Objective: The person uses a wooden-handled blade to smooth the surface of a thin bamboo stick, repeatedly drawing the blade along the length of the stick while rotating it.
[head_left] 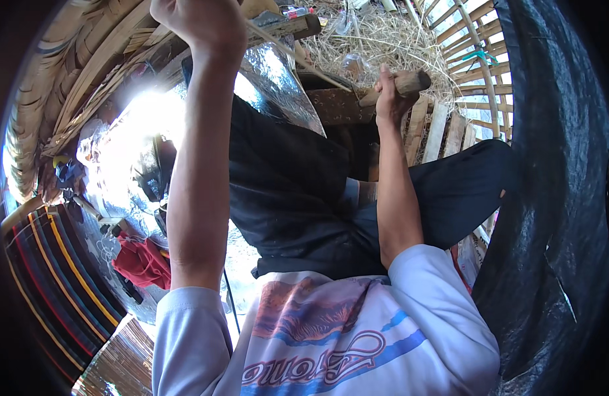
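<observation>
My left hand (202, 18) is raised at the top edge, its fingers curled closed and partly cut off by the frame; what it grips is hidden. Around a thick, round wooden piece (411, 82), like a tool handle, my right hand (388, 99) is closed, its thumb pointing up. From beside my left wrist a thin pale strip (298, 58), like split bamboo, slants down toward the left end of the wooden piece. A brown wooden block (334, 105) lies just left of my right hand, below the strip's lower end.
Shavings (410, 43) cover the ground ahead, beside a bamboo lattice wall (483, 66). A dark plastic sheet (549, 198) hangs at the right. On my left are woven bamboo (60, 72), a red cloth (143, 262) and striped fabric (57, 284). My dark-trousered legs (285, 191) are folded in front.
</observation>
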`<state>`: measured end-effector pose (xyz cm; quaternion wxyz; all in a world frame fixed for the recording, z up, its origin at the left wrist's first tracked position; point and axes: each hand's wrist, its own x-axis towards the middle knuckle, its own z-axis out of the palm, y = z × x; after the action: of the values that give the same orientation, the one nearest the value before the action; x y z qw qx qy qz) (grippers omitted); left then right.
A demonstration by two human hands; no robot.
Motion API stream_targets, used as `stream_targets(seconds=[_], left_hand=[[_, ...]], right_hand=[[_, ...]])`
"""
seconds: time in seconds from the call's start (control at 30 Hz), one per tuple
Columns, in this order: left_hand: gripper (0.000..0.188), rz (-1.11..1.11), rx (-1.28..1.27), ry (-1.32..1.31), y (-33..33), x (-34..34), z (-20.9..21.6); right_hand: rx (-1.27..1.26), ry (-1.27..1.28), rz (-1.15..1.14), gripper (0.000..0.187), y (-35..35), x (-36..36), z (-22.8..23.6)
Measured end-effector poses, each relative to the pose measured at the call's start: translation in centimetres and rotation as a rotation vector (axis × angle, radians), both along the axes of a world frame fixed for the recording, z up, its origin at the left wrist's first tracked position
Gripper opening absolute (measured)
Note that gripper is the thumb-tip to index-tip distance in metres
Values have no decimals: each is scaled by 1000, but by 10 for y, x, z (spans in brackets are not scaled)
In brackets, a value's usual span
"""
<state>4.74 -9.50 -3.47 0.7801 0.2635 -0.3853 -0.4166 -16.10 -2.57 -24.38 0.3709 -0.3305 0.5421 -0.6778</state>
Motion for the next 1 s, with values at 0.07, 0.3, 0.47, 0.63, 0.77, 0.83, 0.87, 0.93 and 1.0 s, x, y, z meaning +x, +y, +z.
stream_targets(seconds=[0.07, 0.3, 0.47, 0.63, 0.77, 0.83, 0.87, 0.93, 1.0], left_hand=[[48, -343, -28, 251, -5, 7, -9], [47, 244, 43, -229, -3, -40, 16], [48, 237, 21, -263, -7, -37, 13], [46, 235, 23, -233, -2, -40, 20], [46, -183, 306, 292, 6, -51, 37], [46, -49, 203, 107, -7, -49, 24], [46, 204, 7, -251, -11, -47, 14], [46, 264, 21, -332, -4, -55, 24], [46, 252, 30, -312, -2, -54, 31]], right_hand=[[-30, 31, -23, 23, -6, -5, 9], [-65, 214, -57, 27, 1, -8, -18], [-40, 31, 4, 27, -2, 0, 11], [-143, -76, 7, 24, -3, -8, 46], [-127, 471, -13, 29, 1, 2, -22], [-92, 189, 18, 28, -2, 2, -9], [-77, -33, 54, 24, -2, 3, 18], [-208, -99, 4, 25, -3, -6, 49], [-277, -167, -17, 25, -5, -9, 73]])
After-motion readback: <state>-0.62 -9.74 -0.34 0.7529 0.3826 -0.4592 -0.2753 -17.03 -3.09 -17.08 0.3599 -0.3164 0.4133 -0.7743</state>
